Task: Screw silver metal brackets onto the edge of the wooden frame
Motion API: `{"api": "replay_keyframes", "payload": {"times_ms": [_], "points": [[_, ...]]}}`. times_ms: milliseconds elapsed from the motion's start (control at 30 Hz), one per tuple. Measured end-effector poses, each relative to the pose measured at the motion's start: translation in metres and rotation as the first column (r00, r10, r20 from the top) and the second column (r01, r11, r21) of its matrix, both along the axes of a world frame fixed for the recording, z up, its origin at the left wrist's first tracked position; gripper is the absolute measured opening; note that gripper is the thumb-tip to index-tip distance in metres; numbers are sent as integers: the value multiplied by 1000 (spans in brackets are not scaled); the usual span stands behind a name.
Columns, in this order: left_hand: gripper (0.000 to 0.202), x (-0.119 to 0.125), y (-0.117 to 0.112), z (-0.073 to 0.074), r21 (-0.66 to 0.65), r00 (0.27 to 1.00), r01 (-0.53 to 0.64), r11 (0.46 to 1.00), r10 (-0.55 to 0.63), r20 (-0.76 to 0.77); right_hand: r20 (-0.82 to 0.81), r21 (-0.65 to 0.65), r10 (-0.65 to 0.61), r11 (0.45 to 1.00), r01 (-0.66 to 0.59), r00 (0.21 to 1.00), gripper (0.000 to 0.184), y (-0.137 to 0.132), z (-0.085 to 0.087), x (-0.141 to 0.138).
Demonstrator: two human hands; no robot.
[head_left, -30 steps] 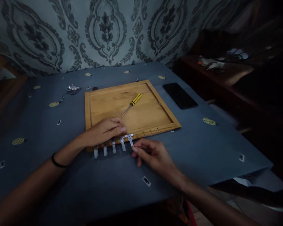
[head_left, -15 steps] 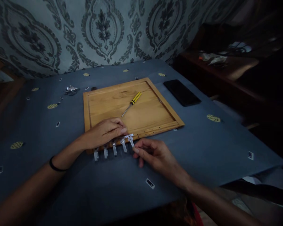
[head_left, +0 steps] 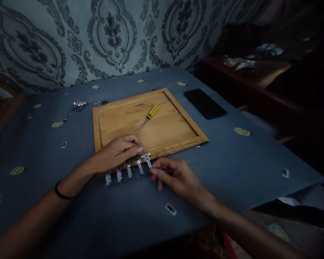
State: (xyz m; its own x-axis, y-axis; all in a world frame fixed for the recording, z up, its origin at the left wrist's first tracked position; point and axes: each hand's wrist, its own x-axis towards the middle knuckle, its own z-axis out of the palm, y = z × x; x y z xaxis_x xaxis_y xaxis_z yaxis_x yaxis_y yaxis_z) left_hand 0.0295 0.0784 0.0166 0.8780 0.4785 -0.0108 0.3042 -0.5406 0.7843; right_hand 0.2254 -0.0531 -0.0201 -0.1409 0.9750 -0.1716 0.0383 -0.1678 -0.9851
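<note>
My right hand (head_left: 175, 176) pinches the lower tip of a T-shaped metal bracket (head_left: 147, 158) between thumb and fingers. The bracket's crosspiece lies at the near edge of a framed wooden panel (head_left: 118, 118). My left hand (head_left: 121, 151) rests over that edge, thumb and fingers drawn together beside the bracket's top. Whatever the left fingertips grip is hidden or too small to name. Several similar brackets (head_left: 129, 171) stick out in a row below the left hand, some with screw heads showing. A yellow and black screwdriver (head_left: 151, 112) lies on the panel. Small holes dot the edge further right.
A black phone (head_left: 205, 103) lies right of the panel. A small pile of metal parts (head_left: 79, 105) sits at the back left. A blue patterned cloth (head_left: 226, 172) covers the table, with patterned fabric (head_left: 148, 32) behind. Dark wooden furniture (head_left: 248, 86) stands at the right.
The whole view has shifted slightly, so things appear a little further left. Both hands keep nearly the same pose at the bracket.
</note>
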Motion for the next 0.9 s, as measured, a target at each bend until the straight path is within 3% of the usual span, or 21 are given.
{"api": "replay_keyframes", "payload": {"times_ms": [167,400,900], "points": [[40,-1,0,-1,19,1000,0,1000,0,9,-2,20,-9,1000,9,1000,24,0,-2,-1],[41,0,0,0,12,999,34,999,-34,22,11,-25,-30,999,30,999,39,0,6,-1],[38,2,1,2,16,998,56,998,-56,21,54,2,-26,1000,26,998,27,-2,5,0]]}}
